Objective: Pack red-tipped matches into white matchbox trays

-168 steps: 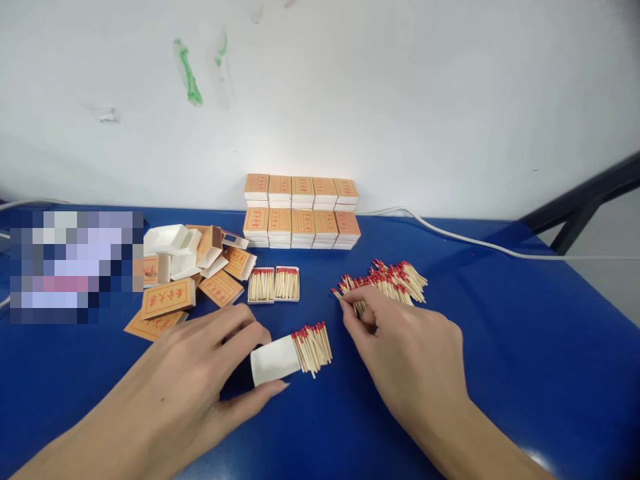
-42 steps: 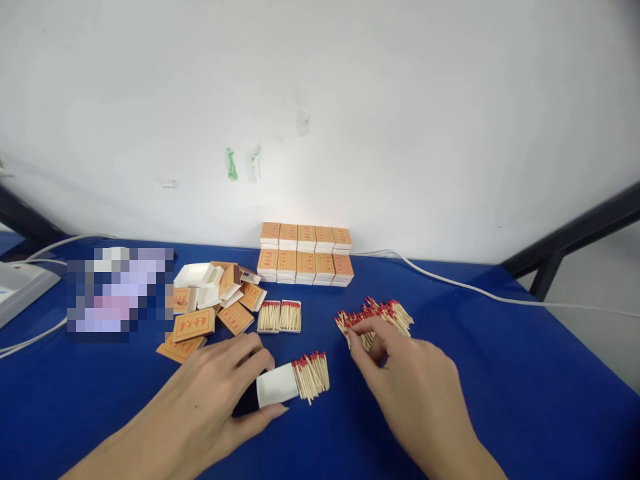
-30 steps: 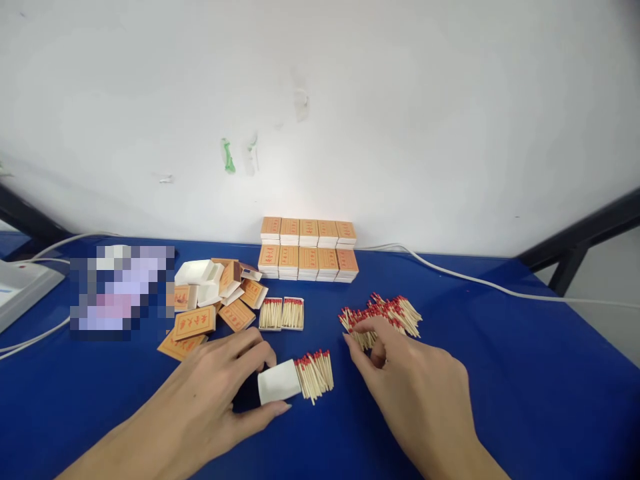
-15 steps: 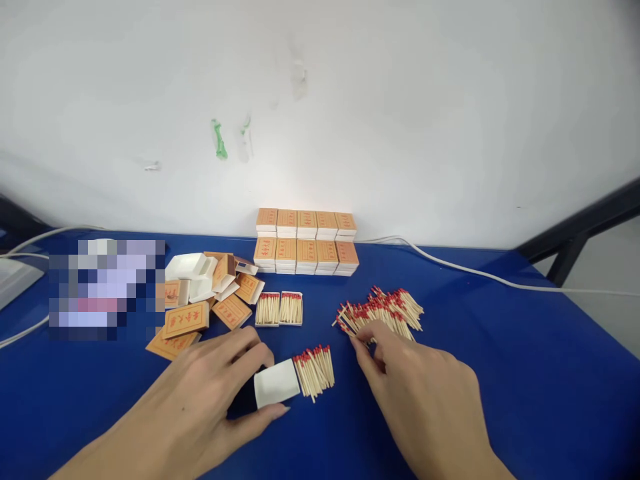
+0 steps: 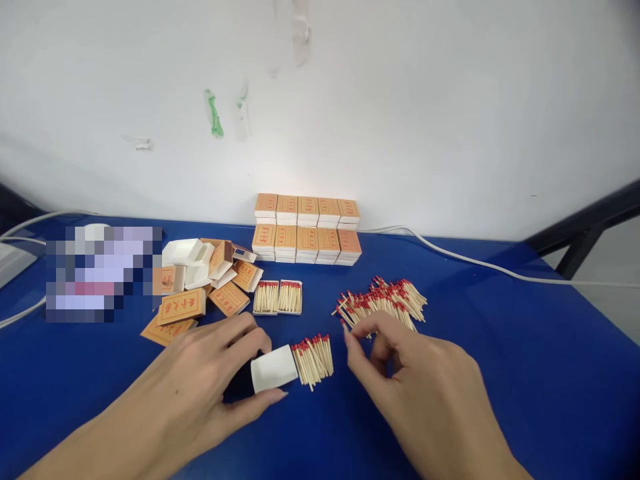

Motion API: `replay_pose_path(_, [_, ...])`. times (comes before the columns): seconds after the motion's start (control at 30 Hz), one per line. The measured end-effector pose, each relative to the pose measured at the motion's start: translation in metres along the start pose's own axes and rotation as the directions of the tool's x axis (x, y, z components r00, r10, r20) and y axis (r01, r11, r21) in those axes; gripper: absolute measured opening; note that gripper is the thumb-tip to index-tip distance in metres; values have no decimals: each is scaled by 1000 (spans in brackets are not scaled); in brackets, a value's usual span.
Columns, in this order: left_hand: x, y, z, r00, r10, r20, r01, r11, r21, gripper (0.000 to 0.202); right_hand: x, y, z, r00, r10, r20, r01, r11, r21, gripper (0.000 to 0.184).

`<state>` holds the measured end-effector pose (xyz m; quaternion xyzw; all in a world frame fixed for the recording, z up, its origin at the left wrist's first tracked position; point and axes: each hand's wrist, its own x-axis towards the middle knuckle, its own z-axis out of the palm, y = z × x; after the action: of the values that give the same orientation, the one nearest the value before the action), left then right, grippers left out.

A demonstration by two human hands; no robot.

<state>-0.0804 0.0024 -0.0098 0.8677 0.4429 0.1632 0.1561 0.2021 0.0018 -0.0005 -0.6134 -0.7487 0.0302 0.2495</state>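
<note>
Between the thumb and fingers of my left hand (image 5: 200, 377) is a white matchbox tray (image 5: 274, 369), resting on the blue table. Its visible inside is bare. A small bunch of matches (image 5: 313, 360) lies beside the tray's right side, red heads pointing away from me. My right hand (image 5: 420, 387) pinches a match at thumb and index fingertip, its red head just showing. Just beyond that hand spreads a larger heap of loose matches (image 5: 400, 300). Two trays filled with matches, a left one (image 5: 266, 297) and a right one (image 5: 290, 297), sit side by side behind my left hand.
Orange matchboxes (image 5: 307, 243) are stacked in two rows near the white wall. At left lies a jumble of orange sleeves (image 5: 229, 299) and white trays (image 5: 181, 252). A pixelated item (image 5: 100, 280) is farther left. A white cable (image 5: 465, 260) runs along the back right.
My right hand has drawn back slightly from the match heap, and a red match head now shows at its fingertips. My left hand stays at the tray. The whole view has shifted a little.
</note>
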Motion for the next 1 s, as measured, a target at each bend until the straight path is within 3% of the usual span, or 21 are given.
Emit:
replay_pose_path(0.1, [0, 0, -1, 1000, 7, 11, -7, 1000, 2, 19, -4, -8, 4, 990, 40, 132, -63, 982, 175, 14])
replay_pose_path(0.2, [1, 1, -2, 1000, 9, 14, -9, 1000, 26, 21, -8, -13, 9, 984, 59, 166, -91, 976, 196, 14])
replay_pose_path(0.33, [2, 2, -3, 1000, 11, 4, -11, 999, 46, 23, -5, -10, 7, 994, 62, 94, -74, 988, 133, 20])
replay_pose_path(0.47, [2, 1, -1, 1000, -8, -1, 8, 1000, 15, 21, 5, 3, 2, 997, 75, -24, -75, 997, -33, 17])
replay_pose_path(0.63, [0, 1, 0, 1000, 2, -9, -2, 1000, 9, 22, 7, 11, 7, 999, 43, 12, -41, 988, -149, 13])
replay_pose_path(0.8, [1, 3, -2, 1000, 22, -6, -22, 999, 41, 22, 1, 8, 14, 1000, 8, -29, -14, 974, -227, 6])
replay_pose_path(1.0, [4, 4, -4, 999, 41, -13, -40, 997, 70, 23, 1, 8, 20, 999, -36, -33, 28, 974, -226, 16])
